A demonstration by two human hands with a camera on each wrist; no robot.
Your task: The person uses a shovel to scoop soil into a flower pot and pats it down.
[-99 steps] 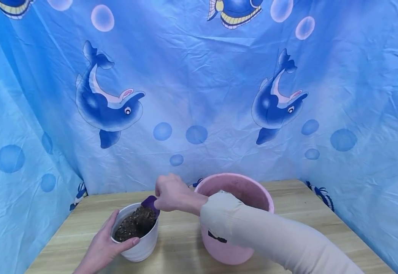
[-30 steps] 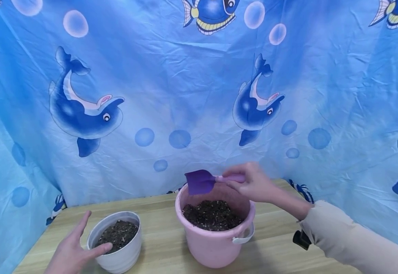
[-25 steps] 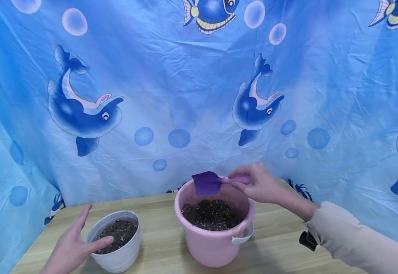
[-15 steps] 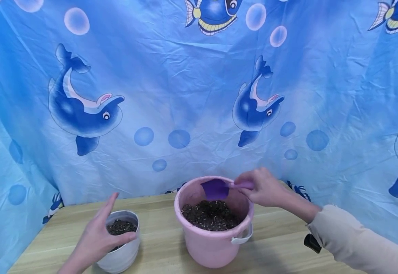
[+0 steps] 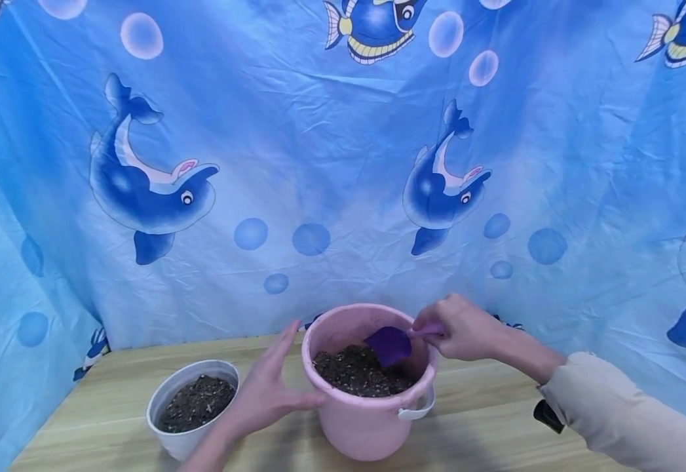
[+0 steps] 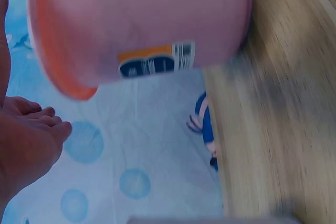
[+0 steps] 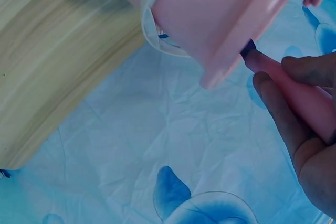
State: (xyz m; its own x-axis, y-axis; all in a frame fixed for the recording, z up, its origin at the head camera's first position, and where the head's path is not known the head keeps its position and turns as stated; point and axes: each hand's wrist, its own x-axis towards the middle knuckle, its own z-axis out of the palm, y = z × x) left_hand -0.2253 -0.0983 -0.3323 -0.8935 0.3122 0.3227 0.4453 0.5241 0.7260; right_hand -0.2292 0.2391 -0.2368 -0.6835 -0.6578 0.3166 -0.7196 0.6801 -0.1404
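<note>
My right hand [image 5: 463, 328] grips the pink handle of a small purple shovel [image 5: 391, 345], its blade inside the pink bucket [image 5: 366, 429] close over the dark soil [image 5: 357, 372]. In the right wrist view, thumb and fingers wrap the shovel handle [image 7: 294, 90] beside the bucket's rim. My left hand [image 5: 266, 390] is at the bucket's left side, thumb and fingers spread, thumb tip right at the rim. The left wrist view shows that hand [image 6: 31, 135] near the bucket's rim, holding nothing. Left of it, a white pot [image 5: 166, 419] holds soil too.
Both containers stand on a wood-grain table [image 5: 278, 446]. Behind hangs a blue curtain [image 5: 343, 164] with dolphins and fish printed on it. The bucket's white carrying handle [image 5: 418, 412] hangs at its front right. A black wrist device [image 5: 548, 415] sits under the right sleeve.
My left hand has left the white pot and moved right to the bucket. My right hand has brought the shovel from the pot to the bucket and lowered its blade inside.
</note>
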